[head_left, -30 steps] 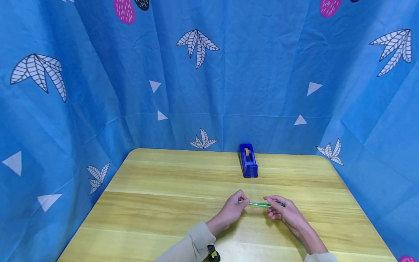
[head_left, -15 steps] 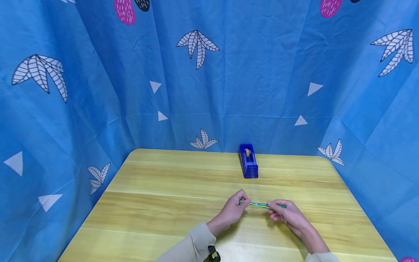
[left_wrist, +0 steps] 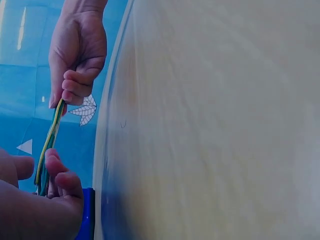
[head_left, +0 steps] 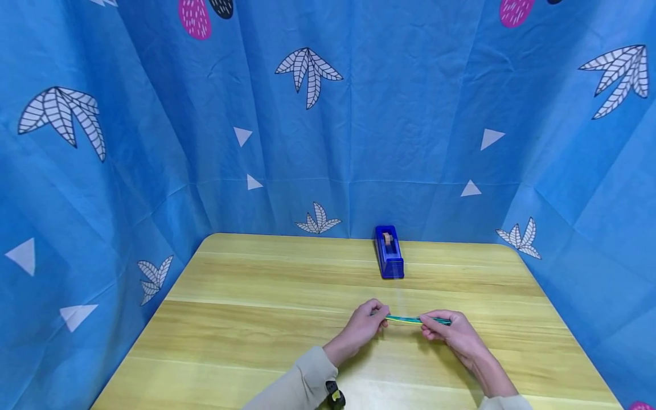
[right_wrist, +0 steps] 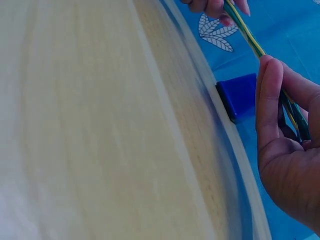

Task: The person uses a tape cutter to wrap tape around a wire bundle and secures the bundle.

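Note:
A thin bundle of green and yellow wires (head_left: 405, 320) is stretched roughly level between the two hands above the table. My left hand (head_left: 361, 327) pinches its left end between thumb and fingers. Farther right, my right hand (head_left: 457, 333) pinches the bundle near its other end, and a short green length sticks out past the fingertips. From the blue tape dispenser (head_left: 392, 269) a faint clear strip of tape (head_left: 400, 297) runs toward the wires between the hands. In the right wrist view, the wires (right_wrist: 245, 29) pass behind the right fingertips into the palm side.
The dispenser stands at the back of the wooden table (head_left: 266, 279), close to the blue patterned curtain (head_left: 420, 114). A small black and yellow object (head_left: 335, 396) shows below the left sleeve (head_left: 307, 376).
The right fingers, spread a little earlier, have closed on the wires in a pinch. The left fingertips have shifted slightly left and rolled over the bundle. The dispenser has stayed put.

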Demonstrator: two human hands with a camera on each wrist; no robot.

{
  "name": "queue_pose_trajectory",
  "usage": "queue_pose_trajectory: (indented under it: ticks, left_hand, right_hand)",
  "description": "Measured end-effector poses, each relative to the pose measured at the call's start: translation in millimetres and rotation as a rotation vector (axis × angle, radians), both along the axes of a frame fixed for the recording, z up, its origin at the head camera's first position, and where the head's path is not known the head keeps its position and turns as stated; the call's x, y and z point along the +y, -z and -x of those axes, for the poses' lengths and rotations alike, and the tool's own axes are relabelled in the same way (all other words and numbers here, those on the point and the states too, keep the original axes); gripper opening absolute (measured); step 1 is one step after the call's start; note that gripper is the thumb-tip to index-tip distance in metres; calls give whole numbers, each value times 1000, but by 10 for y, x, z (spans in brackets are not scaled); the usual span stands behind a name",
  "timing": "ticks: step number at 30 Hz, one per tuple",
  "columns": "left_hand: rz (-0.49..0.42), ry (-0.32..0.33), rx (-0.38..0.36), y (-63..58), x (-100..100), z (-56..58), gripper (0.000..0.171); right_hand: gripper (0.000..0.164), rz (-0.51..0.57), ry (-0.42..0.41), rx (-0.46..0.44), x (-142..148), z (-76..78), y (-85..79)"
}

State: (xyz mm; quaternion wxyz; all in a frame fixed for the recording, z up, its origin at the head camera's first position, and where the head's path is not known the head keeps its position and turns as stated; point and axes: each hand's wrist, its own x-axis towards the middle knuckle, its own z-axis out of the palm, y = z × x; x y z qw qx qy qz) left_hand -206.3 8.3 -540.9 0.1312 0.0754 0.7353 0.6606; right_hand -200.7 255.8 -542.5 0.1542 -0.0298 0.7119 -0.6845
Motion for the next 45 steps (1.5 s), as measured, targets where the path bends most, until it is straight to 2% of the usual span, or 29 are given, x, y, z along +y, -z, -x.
queue_pose_trajectory:
  ticks: [4, 10, 16, 18, 21, 27, 29, 34, 40, 45]
  left_hand:
    - [5, 9, 6, 9, 22, -8, 20]
    - [19, -17, 80, 31, 47, -14, 16]
    - [29, -22, 125, 18, 58, 0, 14]
    - [40, -25, 137, 13, 61, 0, 14]
    - [54, -31, 151, 5, 61, -3, 13]
    - [84, -30, 189, 0, 57, -2, 12]
    - [91, -27, 193, -2, 55, -1, 12]
    - [100, -45, 149, -21, 49, -8, 10]
    - [19, -64, 46, -25, 40, 7, 9]
    - [-2, -65, 5, 12, 44, 32, 14]
  right_hand:
    - [25, -3, 4, 6, -10, 3, -4]
    - [24, 15, 3, -9, -29, 5, -23]
    - [55, 21, -17, -38, -50, 5, -41]
    - [60, 20, -30, -41, -45, 8, -43]
    - [56, 21, -27, -58, -45, 18, -44]
    - [25, 39, -36, -69, -58, 53, -50]
    - [19, 55, -38, -66, -57, 61, -50]
    - [15, 66, -22, -58, -56, 75, -39]
    - [20, 34, 19, -50, -73, 73, -26]
    - [21, 13, 56, -41, -78, 71, -23]
